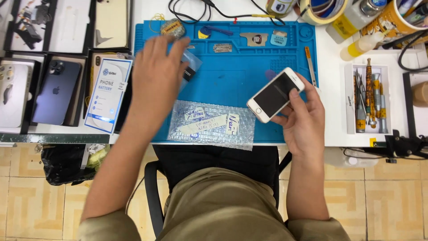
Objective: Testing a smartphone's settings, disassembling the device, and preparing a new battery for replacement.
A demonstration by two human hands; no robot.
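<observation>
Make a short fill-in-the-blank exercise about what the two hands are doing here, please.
1. The right hand holds a white ____ with a dark screen.
2. The left hand reaches over a small clear ____.
3. The work mat is ____ in colour.

Missing words: phone; bag; blue

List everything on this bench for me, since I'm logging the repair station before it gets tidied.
work mat: 1, blue, centre of the white bench
white phone: 1, dark screen, held over the mat's right part
bubble-wrap pouch: 1, clear with paper labels, mat's near edge
small plastic bag: 1, clear, under the left hand
battery box: 1, white and blue, left of mat
dark blue phone: 1, in a box, far left
screwdriver tray: 1, white, several tools, right of mat
tape roll: 1, cream, top edge
squeeze bottle: 1, yellowish, upper right
left hand: open, fingers spread over the bag
right hand: holding the white phone
</observation>
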